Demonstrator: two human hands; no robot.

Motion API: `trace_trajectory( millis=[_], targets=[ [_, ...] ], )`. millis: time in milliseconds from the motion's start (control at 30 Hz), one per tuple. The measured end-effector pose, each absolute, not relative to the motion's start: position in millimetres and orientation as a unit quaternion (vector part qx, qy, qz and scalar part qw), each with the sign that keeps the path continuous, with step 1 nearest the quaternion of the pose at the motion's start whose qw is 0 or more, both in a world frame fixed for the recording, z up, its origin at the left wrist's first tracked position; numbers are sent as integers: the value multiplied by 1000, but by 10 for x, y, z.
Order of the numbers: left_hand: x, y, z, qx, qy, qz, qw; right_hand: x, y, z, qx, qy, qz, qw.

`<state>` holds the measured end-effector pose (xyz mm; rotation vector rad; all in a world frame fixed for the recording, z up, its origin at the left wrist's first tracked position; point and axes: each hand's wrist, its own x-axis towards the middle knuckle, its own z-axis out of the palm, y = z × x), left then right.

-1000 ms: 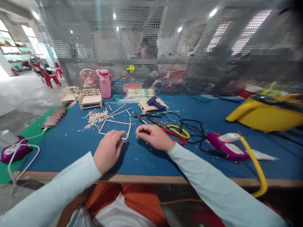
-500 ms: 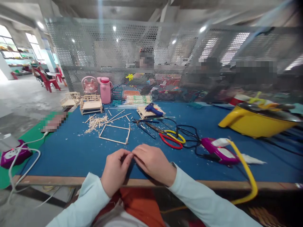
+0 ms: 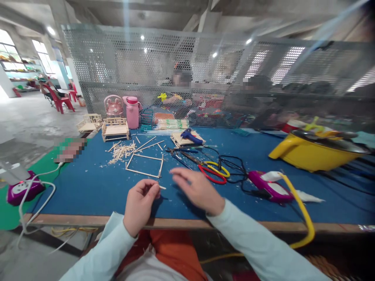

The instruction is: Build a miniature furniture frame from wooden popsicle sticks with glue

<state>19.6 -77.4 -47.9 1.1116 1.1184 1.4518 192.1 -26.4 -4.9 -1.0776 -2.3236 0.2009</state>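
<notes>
Between the thumb and fingers of my left hand (image 3: 141, 205) is a short wooden stick (image 3: 162, 188), its pale end poking out to the right. My right hand (image 3: 200, 190) hovers over the blue mat with fingers stretched out and nothing visible in them. Just beyond both hands lies a rectangular frame of thin sticks (image 3: 143, 173). Behind it are a heap of short stick pieces (image 3: 121, 152) and some longer loose sticks (image 3: 145, 144). Scissors (image 3: 212, 173) with red and yellow handles lie beyond my right hand, beside blue-handled pliers (image 3: 181, 158).
A blue glue gun (image 3: 191, 136) rests on a wooden stick panel (image 3: 177, 139). Small wooden bed-like models (image 3: 115, 128) stand back left by a pink bottle (image 3: 133, 113). A purple power strip (image 3: 271, 187) with cables and a yellow pot (image 3: 316, 152) are right. A perforated screen (image 3: 140, 70) closes the back.
My hands have come apart: the right has moved off to the right and opened. The stick now shows in my left hand.
</notes>
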Motion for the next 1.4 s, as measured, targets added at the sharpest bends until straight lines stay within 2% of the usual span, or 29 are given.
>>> trace_trajectory(
  millis=[67, 167, 200, 300, 400, 567, 700, 767, 933, 1167, 1400],
  targets=[
    [189, -772, -460, 410, 446, 611, 510, 2198, -24, -28, -530, -810, -2, 252],
    [184, -772, -435, 378, 432, 619, 537, 2601, 279, -26, -657, -751, -40, 48],
    [183, -773, -430, 378, 431, 620, 535, 2693, 337, -26, -662, -748, -35, 7],
    [181, -776, -430, 393, 435, 625, 516, 2811, 372, 1, -660, -751, 16, -25],
    [175, -777, -450, 390, 440, 632, 504, 2803, 282, 45, -668, -737, 82, 57],
    [187, -754, -456, 369, 438, 638, 515, 2646, -34, 49, -596, -659, 213, 406],
    [233, -670, -305, 332, 406, 666, 530, 2250, -399, 14, -433, -628, 403, 507],
    [261, -610, -178, 329, 380, 683, 529, 2027, -543, -1, -358, -658, 444, 491],
    [326, -502, 111, 370, 371, 675, 519, 1723, -669, -32, -355, -740, 406, 402],
    [359, -490, 202, 427, 385, 645, 503, 1723, -617, -96, -291, -739, 429, 429],
    [354, -520, 163, 480, 385, 619, 488, 1674, -690, -80, -333, -722, 394, 461]
  ],
)
